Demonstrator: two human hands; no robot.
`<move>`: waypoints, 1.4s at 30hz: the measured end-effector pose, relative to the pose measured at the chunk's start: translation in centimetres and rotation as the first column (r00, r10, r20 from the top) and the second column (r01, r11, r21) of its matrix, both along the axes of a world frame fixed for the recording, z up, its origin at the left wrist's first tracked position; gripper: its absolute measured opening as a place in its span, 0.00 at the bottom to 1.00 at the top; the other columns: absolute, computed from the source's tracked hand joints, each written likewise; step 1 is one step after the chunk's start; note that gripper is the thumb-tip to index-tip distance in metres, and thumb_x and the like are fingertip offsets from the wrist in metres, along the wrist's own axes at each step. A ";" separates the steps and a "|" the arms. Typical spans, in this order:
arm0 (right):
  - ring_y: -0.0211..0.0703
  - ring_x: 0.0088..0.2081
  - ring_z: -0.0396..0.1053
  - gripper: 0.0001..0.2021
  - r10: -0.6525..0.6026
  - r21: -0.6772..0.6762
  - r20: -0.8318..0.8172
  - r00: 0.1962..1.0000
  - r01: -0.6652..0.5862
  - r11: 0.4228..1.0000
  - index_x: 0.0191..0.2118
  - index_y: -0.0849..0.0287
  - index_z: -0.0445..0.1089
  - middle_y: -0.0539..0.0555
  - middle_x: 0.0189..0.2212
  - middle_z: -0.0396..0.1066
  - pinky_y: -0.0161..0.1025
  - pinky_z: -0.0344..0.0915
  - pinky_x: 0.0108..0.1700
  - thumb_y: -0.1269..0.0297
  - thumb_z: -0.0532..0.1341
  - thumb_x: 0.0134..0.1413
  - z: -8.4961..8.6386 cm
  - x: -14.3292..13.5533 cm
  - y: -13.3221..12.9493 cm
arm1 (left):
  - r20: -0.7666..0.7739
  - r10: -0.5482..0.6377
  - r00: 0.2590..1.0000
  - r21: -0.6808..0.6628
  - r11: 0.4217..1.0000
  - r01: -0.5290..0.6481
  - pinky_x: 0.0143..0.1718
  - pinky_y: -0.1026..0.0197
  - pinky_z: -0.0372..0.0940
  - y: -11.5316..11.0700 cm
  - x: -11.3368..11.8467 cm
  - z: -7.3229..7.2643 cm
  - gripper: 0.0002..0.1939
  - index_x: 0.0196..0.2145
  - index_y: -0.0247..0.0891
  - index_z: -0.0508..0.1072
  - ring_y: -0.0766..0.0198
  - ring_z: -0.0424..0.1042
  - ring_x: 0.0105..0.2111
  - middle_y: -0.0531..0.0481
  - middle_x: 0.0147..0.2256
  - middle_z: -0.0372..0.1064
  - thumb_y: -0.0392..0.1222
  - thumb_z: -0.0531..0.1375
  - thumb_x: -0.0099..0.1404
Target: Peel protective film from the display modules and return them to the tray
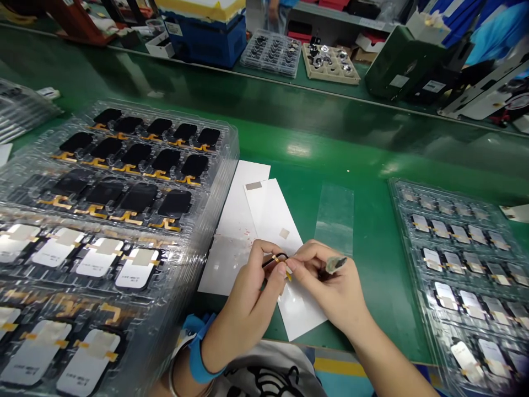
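Close together over the white sheets, both hands hold one small black-edged display part [270,261] with a gold-yellow flex tail. My left hand [257,281] grips its left side between thumb and fingers. Pinched at the part's right side is my right hand [326,281], which also has a dark-tipped tool [335,264] lodged between its fingers. The hands hide most of the part. Beneath them lies a white strip [270,207] with a grey patch at its top and a small beige square [284,234]. Another white sheet [231,226] with tiny reddish bits lies partly under it.
Stacked clear trays [198,215] of black screens and silver-backed parts fill the left. Another clear tray [417,286] of silver parts stands at right. A transparent film [335,218] lies right of the sheets. Behind, a shelf [223,74] holds a blue box [206,41] and parts trays.
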State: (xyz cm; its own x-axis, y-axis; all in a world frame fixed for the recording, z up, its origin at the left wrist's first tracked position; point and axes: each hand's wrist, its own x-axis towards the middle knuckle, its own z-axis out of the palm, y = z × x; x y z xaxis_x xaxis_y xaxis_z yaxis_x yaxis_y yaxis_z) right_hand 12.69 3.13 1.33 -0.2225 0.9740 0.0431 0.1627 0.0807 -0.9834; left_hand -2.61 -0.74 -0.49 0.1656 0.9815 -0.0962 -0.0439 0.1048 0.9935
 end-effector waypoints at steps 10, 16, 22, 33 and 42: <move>0.30 0.22 0.52 0.11 0.030 -0.006 0.003 1.000 -0.030 1.000 0.26 0.59 0.68 0.45 0.21 0.59 0.31 0.49 0.23 0.63 0.64 0.58 -0.2 0.1 0.1 | 0.002 0.012 1.000 0.014 1.000 -0.012 0.28 0.65 0.56 0.3 0.3 0.0 0.07 0.42 0.42 0.59 0.68 0.59 0.27 0.57 0.27 0.58 0.47 0.50 0.76; 0.37 0.38 0.64 0.18 -0.062 0.111 0.006 0.998 0.061 0.992 0.32 0.56 0.71 0.51 0.34 0.66 0.35 0.61 0.41 0.55 0.51 0.70 0.2 2.1 2.1 | -0.139 -0.051 0.989 0.024 0.998 0.055 0.29 0.64 0.58 0.5 0.2 0.2 0.06 0.42 0.42 0.60 0.66 0.65 0.28 0.56 0.28 0.63 0.44 0.48 0.77; 0.36 0.27 0.69 0.15 -0.096 0.047 0.070 0.993 0.093 0.995 0.35 0.58 0.66 0.48 0.28 0.67 0.36 0.65 0.31 0.50 0.60 0.63 -0.6 2.0 4.9 | -0.451 -0.067 0.890 0.227 0.956 0.187 0.40 0.56 0.64 0.7 0.4 0.2 0.06 0.46 0.40 0.63 0.59 0.71 0.40 0.47 0.40 0.70 0.38 0.49 0.75; 0.42 0.27 0.75 0.18 -0.074 -0.062 -0.020 0.997 0.073 0.995 0.33 0.60 0.67 0.50 0.25 0.71 0.37 0.71 0.30 0.53 0.71 0.47 -2.5 1.2 7.1 | -0.572 -0.048 0.819 0.253 0.939 0.232 0.40 0.53 0.65 1.0 0.6 0.0 0.08 0.44 0.38 0.65 0.54 0.71 0.40 0.43 0.41 0.71 0.37 0.48 0.75; 0.41 0.30 0.77 0.10 -0.397 0.063 -0.254 0.882 0.425 0.903 0.35 0.59 0.70 0.51 0.31 0.74 0.37 0.77 0.35 0.64 0.71 0.52 0.8 0.6 1.9 | -0.138 0.076 0.988 0.059 0.996 -0.068 0.30 0.64 0.63 0.8 0.7 0.5 0.03 0.41 0.42 0.60 0.66 0.72 0.28 0.52 0.33 0.73 0.42 0.52 0.75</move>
State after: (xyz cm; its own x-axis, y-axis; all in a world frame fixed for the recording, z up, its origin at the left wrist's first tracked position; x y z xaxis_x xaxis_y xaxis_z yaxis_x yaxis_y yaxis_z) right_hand 13.30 5.01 2.15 0.2262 0.9609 0.1595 -0.0237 0.1691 -0.9853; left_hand -1.88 0.06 0.01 0.0828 0.9948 -0.0599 0.0906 0.0524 0.9945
